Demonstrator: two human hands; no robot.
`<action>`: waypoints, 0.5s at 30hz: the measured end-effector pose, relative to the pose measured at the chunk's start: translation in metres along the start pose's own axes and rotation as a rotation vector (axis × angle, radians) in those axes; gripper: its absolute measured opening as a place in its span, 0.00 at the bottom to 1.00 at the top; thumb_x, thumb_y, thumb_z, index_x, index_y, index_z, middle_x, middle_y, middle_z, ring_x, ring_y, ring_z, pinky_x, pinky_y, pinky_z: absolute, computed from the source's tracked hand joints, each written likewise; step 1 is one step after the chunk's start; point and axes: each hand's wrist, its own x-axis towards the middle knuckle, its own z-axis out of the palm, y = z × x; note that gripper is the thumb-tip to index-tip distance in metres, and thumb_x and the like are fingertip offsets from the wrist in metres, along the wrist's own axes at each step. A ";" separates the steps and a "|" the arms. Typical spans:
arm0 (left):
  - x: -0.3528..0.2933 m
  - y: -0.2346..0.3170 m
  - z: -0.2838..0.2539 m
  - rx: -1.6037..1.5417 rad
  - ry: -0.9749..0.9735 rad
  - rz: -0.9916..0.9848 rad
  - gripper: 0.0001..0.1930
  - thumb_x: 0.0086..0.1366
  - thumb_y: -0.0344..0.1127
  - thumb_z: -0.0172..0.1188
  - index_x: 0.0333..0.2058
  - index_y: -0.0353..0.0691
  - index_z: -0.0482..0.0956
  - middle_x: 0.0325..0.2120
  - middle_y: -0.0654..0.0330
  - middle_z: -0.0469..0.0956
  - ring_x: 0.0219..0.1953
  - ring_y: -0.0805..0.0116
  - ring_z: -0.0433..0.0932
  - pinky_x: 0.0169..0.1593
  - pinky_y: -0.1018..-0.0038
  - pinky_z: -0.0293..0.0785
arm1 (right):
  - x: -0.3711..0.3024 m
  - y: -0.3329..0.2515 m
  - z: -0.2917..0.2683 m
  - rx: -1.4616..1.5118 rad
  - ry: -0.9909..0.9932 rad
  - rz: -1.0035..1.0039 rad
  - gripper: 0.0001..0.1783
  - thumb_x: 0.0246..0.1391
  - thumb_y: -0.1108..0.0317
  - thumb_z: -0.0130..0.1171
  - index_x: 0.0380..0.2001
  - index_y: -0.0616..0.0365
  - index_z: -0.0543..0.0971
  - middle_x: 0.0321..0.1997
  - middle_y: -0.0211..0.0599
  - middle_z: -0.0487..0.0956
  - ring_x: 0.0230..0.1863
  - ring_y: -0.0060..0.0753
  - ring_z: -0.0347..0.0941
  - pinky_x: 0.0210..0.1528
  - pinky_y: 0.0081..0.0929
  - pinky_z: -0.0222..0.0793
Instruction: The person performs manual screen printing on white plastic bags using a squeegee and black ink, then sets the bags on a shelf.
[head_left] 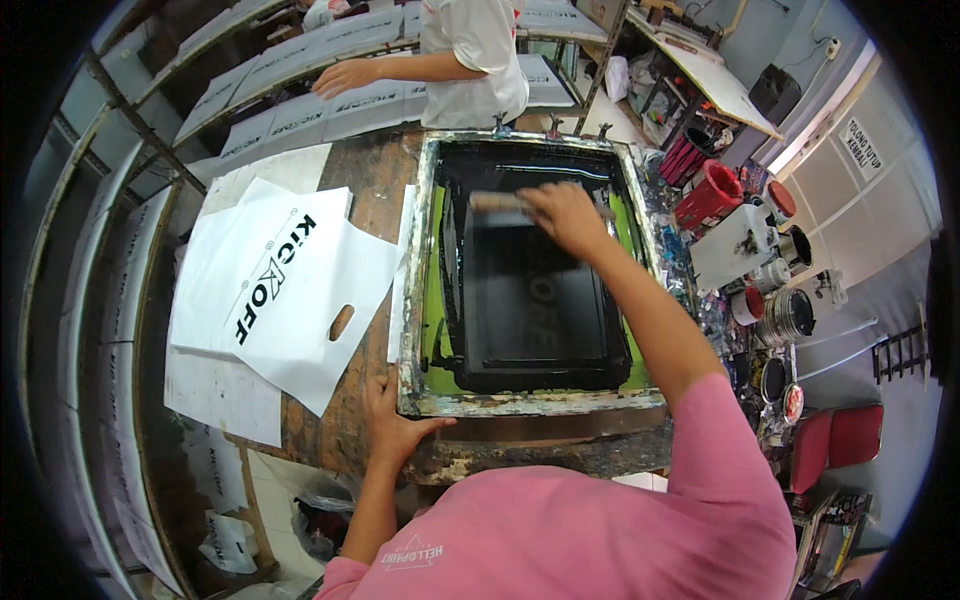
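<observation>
A screen-printing frame [532, 405] lies on the worktable, its green mesh [436, 345] largely coated in black ink. My right hand [570, 218] is closed around the handle of a wide squeegee [500, 203] over the far part of the mesh. The squeegee is partly hidden under my fingers. At the frame's near left corner rests my left hand [390, 420], thumb spread away from the fingers, apparently touching the frame edge. Left of the frame are white plastic bags [290, 280] with black print and a cut-out handle, loosely stacked.
Ink tins and a red bucket [708, 195] crowd the table's right side. Drying racks [120, 350] with printed white bags line the left and back. A co-worker in a white shirt [470, 60] stands beyond the table, one arm reaching left. A red chair [840, 440] stands at right.
</observation>
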 end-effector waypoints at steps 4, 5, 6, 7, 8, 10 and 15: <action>0.003 0.006 -0.004 0.096 -0.013 -0.005 0.66 0.27 0.59 0.90 0.68 0.38 0.74 0.42 0.56 0.70 0.46 0.54 0.71 0.52 0.56 0.70 | 0.067 0.051 0.046 -0.118 -0.088 0.085 0.22 0.63 0.59 0.64 0.60 0.40 0.80 0.48 0.38 0.82 0.53 0.49 0.79 0.53 0.49 0.73; 0.003 0.004 -0.003 0.082 -0.019 -0.004 0.65 0.27 0.59 0.90 0.68 0.38 0.75 0.41 0.57 0.70 0.46 0.54 0.71 0.51 0.56 0.70 | 0.074 0.060 0.056 -0.133 -0.084 0.083 0.22 0.64 0.58 0.63 0.60 0.39 0.80 0.48 0.37 0.82 0.53 0.49 0.79 0.52 0.50 0.74; 0.005 0.001 -0.001 0.068 -0.026 0.002 0.65 0.26 0.59 0.90 0.68 0.38 0.75 0.41 0.57 0.70 0.45 0.54 0.71 0.51 0.56 0.70 | 0.075 0.070 0.063 -0.112 -0.076 0.105 0.21 0.64 0.55 0.64 0.60 0.40 0.81 0.48 0.37 0.83 0.53 0.48 0.79 0.52 0.51 0.76; 0.003 -0.002 0.002 0.053 -0.034 -0.005 0.65 0.26 0.59 0.89 0.68 0.39 0.76 0.41 0.57 0.70 0.45 0.54 0.71 0.51 0.57 0.70 | 0.073 0.072 0.071 -0.085 -0.076 0.120 0.21 0.64 0.53 0.64 0.59 0.40 0.81 0.47 0.38 0.83 0.53 0.48 0.79 0.51 0.51 0.77; 0.000 -0.005 0.003 0.049 -0.029 -0.018 0.65 0.26 0.59 0.89 0.67 0.38 0.76 0.41 0.57 0.70 0.45 0.54 0.71 0.51 0.56 0.70 | 0.073 0.059 0.073 -0.130 -0.093 0.136 0.21 0.63 0.48 0.65 0.54 0.44 0.82 0.47 0.39 0.83 0.53 0.48 0.80 0.48 0.49 0.81; -0.003 -0.008 0.003 0.035 -0.023 -0.029 0.64 0.25 0.59 0.89 0.65 0.38 0.77 0.41 0.57 0.70 0.45 0.54 0.71 0.50 0.56 0.70 | 0.064 0.034 0.071 -0.161 -0.091 0.146 0.21 0.62 0.46 0.65 0.51 0.46 0.82 0.45 0.40 0.82 0.51 0.48 0.80 0.45 0.48 0.81; 0.002 0.000 0.002 0.060 -0.039 -0.039 0.59 0.24 0.58 0.90 0.59 0.36 0.80 0.41 0.56 0.70 0.46 0.53 0.72 0.49 0.57 0.71 | -0.002 -0.021 0.048 -0.144 -0.073 0.114 0.21 0.59 0.46 0.68 0.46 0.47 0.81 0.41 0.40 0.79 0.46 0.50 0.80 0.42 0.47 0.81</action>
